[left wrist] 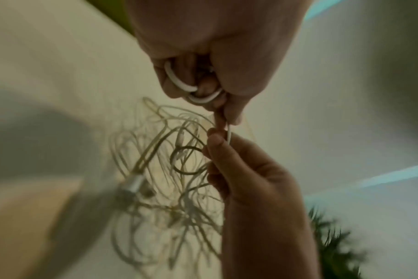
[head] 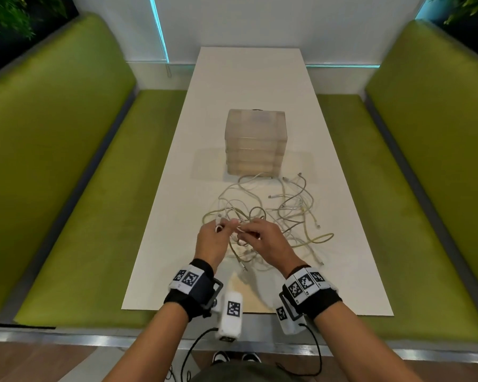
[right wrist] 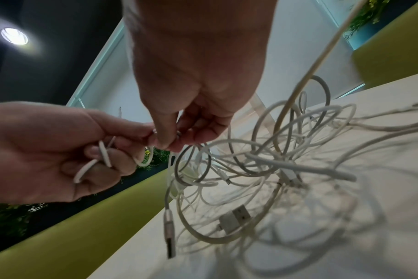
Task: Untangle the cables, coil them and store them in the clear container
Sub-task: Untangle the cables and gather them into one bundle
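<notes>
Green upholstered benches (head: 66, 166) flank both sides of what I'm looking at, with a long white table (head: 249, 78) running away from me between them toward a white wall. Largest on the table is the clear container (head: 255, 143), a ribbed translucent box standing upright near the middle, its lid apparently on; I can't see inside it. Just in front of it on my side sprawls the tangle of cables (head: 284, 213), pale white and beige leads looping over each other, some ends trailing to the right and one loop touching the foot of the container. My left hand (head: 213, 239) and my right hand (head: 265, 238) meet over the near edge of that heap, knuckles almost touching. From the right wrist view, my left hand has its fingers curled round a white cable (right wrist: 103, 156), a couple of small loops of it wound in the grip. My right hand pinches the same cable between thumb and fingertips (right wrist: 165, 139), right beside the left index finger. Below them a USB plug with a metal shell (right wrist: 169, 234) hangs off the table's edge, and a flat white USB plug (right wrist: 234, 220) lies on the tabletop among the loops. Both wrists carry black bands with printed marker tags.
</notes>
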Demonstrator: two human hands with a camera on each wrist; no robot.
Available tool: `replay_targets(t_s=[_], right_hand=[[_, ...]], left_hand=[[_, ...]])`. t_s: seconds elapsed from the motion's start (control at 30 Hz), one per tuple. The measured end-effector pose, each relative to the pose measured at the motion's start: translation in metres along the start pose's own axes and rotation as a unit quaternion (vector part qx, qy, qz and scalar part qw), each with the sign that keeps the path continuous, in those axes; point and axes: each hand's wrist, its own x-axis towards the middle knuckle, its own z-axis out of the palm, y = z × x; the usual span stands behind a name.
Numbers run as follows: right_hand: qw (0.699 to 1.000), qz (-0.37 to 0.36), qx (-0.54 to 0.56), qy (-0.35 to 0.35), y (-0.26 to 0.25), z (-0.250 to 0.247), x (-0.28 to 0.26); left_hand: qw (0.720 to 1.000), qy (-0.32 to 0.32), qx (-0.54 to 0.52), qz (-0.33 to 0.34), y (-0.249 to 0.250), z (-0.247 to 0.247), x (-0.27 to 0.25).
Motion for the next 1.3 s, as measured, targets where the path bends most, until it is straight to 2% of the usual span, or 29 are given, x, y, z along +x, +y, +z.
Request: replay_targets(t_s=[0.07, 0.2, 0.4, 0.47, 0.53, 0.6, 0.67, 0.77, 0.87, 0.97, 1.03, 1.1, 1.2, 1.3], right_hand=[[1.000, 0.004, -0.031, 0.002, 0.000, 0.001, 0.001], [0.995, 0.035, -0.091, -0.006, 0.009, -0.002, 0.008], [0.987, 0.047, -0.148, -0.051, 0.010, -0.013, 0.013], [0.986, 0.039, -0.145, -0.068, 0.010, -0.017, 0.012], [0.988, 0.018, -0.134, -0.072, 0.009, -0.019, 0.011], [0.990, 0.000, -0.125, -0.069, 0.006, -0.018, 0.010], [0.987, -0.007, -0.140, -0.075, 0.002, -0.015, 0.010], [0.980, 0.004, -0.180, -0.080, 0.000, -0.013, 0.009], [0.983, 0.004, -0.172, -0.063, -0.001, -0.013, 0.006], [0.983, -0.024, -0.171, -0.069, -0.002, -0.011, 0.005], [0.983, -0.018, -0.171, -0.066, 0.000, -0.012, 0.006], [0.984, -0.016, -0.167, -0.058, 0.003, -0.014, 0.008], [0.983, -0.024, -0.176, -0.048, 0.006, -0.015, 0.009], [0.977, -0.009, -0.211, -0.041, 0.012, -0.017, 0.008]], left_hand=[[0.997, -0.014, -0.078, -0.009, 0.010, 0.003, -0.009], [0.988, -0.047, -0.144, 0.008, 0.023, -0.002, -0.023], [0.968, -0.016, -0.251, 0.003, 0.035, -0.022, -0.029], [0.982, 0.011, -0.190, 0.010, 0.030, -0.028, -0.025], [0.998, 0.001, -0.040, 0.045, 0.019, -0.029, -0.016], [0.989, -0.066, 0.116, 0.060, 0.006, -0.023, -0.008], [0.970, -0.131, 0.199, 0.042, -0.002, -0.012, -0.006], [0.969, -0.124, 0.215, 0.003, 0.003, 0.001, -0.010], [0.969, -0.120, 0.217, -0.015, 0.014, 0.007, -0.017], [0.953, -0.204, 0.224, 0.028, 0.017, 0.007, -0.018], [0.946, -0.239, 0.211, 0.057, 0.015, 0.004, -0.015], [0.958, -0.229, 0.171, 0.033, 0.010, 0.000, -0.012], [0.987, -0.148, 0.062, -0.018, 0.010, -0.005, -0.015], [0.995, -0.097, -0.036, 0.001, 0.021, -0.013, -0.021]])
